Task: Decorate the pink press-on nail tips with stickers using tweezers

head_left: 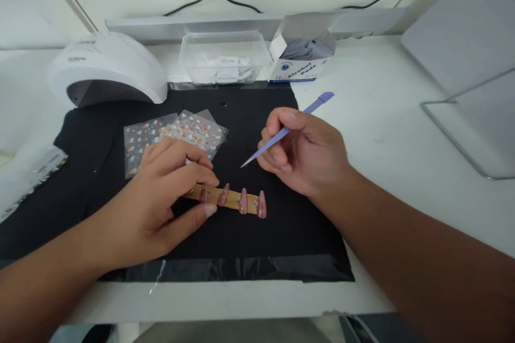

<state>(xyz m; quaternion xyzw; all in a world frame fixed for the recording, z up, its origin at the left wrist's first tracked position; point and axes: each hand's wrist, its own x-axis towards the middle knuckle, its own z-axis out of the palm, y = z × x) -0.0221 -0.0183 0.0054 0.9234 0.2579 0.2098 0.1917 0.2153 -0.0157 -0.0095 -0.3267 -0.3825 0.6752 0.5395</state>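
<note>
My left hand [167,201] has its thumb and fingers closed round the left part of a thin wooden strip [232,199]. Several pinkish, glossy false nails [262,204] stand in a row along the strip, and my fingers partly cover those at its left end. Between the thumb and fingers of my right hand [301,144] is a slim purple tool [277,138]. Its pale pointed tip is directed down and left, above the strip and apart from it. Clear sticker sheets [145,136] with small orange and white prints lie overlapping behind my left hand.
A black mat [281,241] covers the white table. At the back stand a white dome-shaped lamp [108,64], a clear plastic box [223,59] with packets, and an open alcohol pads box [300,61]. A metal-framed stand [458,139] is at right.
</note>
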